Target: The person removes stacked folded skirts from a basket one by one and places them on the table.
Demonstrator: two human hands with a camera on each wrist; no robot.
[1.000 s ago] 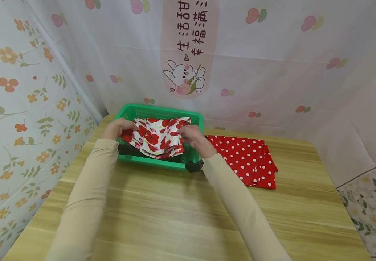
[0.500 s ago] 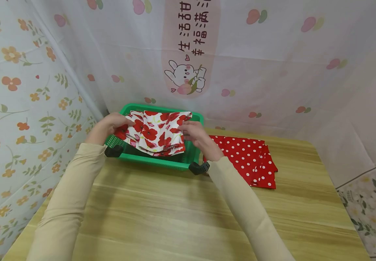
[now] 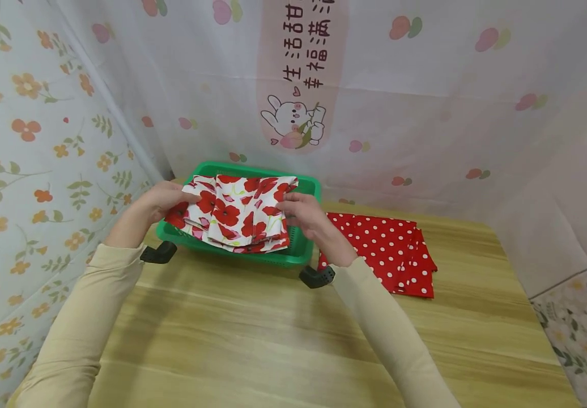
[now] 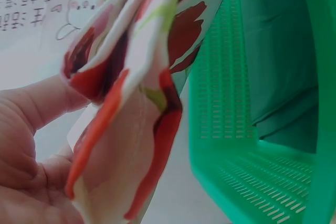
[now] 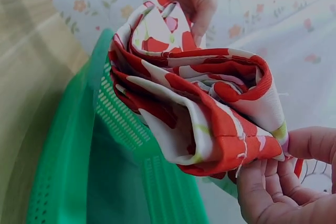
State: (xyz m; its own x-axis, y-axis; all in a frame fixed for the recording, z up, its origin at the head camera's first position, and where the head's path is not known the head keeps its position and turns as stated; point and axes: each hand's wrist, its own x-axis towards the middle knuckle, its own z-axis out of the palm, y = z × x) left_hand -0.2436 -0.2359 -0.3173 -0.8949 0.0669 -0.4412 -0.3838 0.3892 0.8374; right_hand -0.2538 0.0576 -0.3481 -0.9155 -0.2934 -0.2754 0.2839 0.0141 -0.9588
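Note:
A folded cloth [image 3: 237, 212] with red poppies on white is held over the green plastic basket [image 3: 301, 258]. My left hand [image 3: 163, 198] pinches its left end between thumb and fingers. At the right end, my right hand [image 3: 306, 215] grips the folded edge. Stacked, rolled-over layers of the floral cloth [image 5: 210, 108] show in the right wrist view. Beneath it, the left wrist view shows a dark green cloth [image 4: 283, 51] lying inside the basket. The held cloth covers most of the basket's inside in the head view.
A folded red cloth with white dots [image 3: 385, 249] lies on the wooden table [image 3: 273, 340], just right of the basket. Behind the table hangs a white printed curtain [image 3: 426, 113]. Another flowered curtain [image 3: 33, 170] closes off the left side.
The floral cloth has come up out of the basket and shifted a little left and nearer to me. Both hands have kept hold of its ends, and the left hand has moved left.

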